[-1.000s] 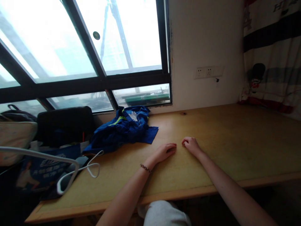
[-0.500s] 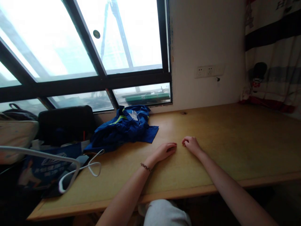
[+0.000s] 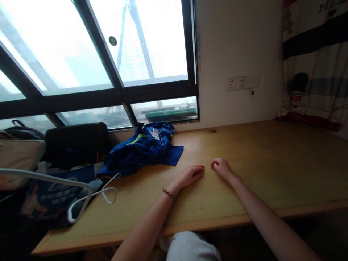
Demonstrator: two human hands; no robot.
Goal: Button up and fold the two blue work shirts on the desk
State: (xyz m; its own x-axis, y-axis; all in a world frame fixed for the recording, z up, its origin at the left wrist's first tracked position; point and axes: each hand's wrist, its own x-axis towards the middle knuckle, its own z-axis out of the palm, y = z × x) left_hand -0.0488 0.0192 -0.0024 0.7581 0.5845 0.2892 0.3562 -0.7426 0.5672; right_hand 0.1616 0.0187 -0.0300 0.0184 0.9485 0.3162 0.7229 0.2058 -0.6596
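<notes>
My left hand [image 3: 190, 174] rests on the wooden tabletop [image 3: 266, 166], its fingers loosely stretched and the thumb apart from them. Nothing shows in it, and a beaded bracelet [image 3: 169, 194] circles that wrist. Just to its right, a small gap away, my right hand [image 3: 221, 167] lies on the same surface with its fingers curled inward and nothing visible in them. A crumpled blue jacket [image 3: 144, 148] with yellow-green stripes lies beyond my left hand, touching neither hand.
At the left are a white cable [image 3: 108, 188], a blue printed bag [image 3: 59, 192], a black case [image 3: 77, 141] and a pale bag [image 3: 20, 159]. A window [image 3: 152, 43] rises behind the table. Wall sockets [image 3: 241, 82] and a curtain [image 3: 315, 72] are to the right.
</notes>
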